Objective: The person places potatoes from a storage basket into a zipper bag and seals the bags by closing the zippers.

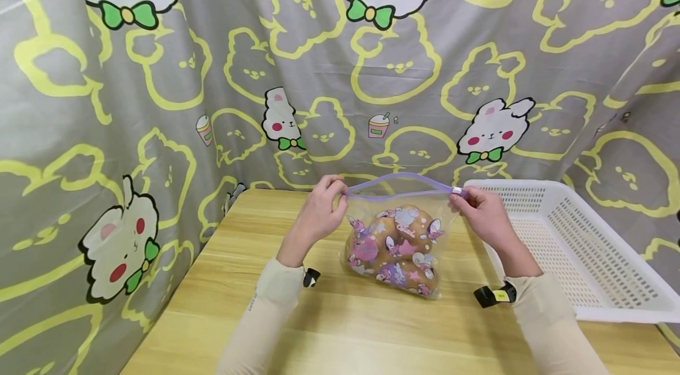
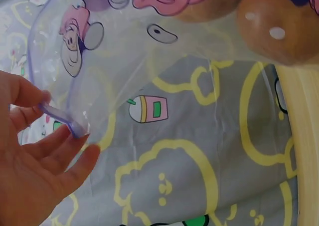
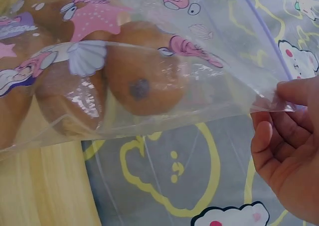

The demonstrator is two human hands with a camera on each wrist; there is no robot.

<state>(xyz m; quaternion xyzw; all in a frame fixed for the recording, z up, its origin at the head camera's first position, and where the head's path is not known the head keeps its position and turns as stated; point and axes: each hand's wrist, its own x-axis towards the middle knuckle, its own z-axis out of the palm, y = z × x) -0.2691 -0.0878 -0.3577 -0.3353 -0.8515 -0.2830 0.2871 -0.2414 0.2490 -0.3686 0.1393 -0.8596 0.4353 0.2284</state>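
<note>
A clear zip bag printed with cartoon figures stands on the wooden table, holding brown round potatoes. My left hand pinches the left end of the bag's purple zip strip. My right hand pinches the right end by the white slider. In the left wrist view my left hand grips the purple strip. In the right wrist view my right hand pinches the bag's corner, with the potatoes beside it.
A white slotted plastic basket sits on the table at the right, close to my right hand. Grey cloth with yellow and white rabbit prints hangs behind and along the left side.
</note>
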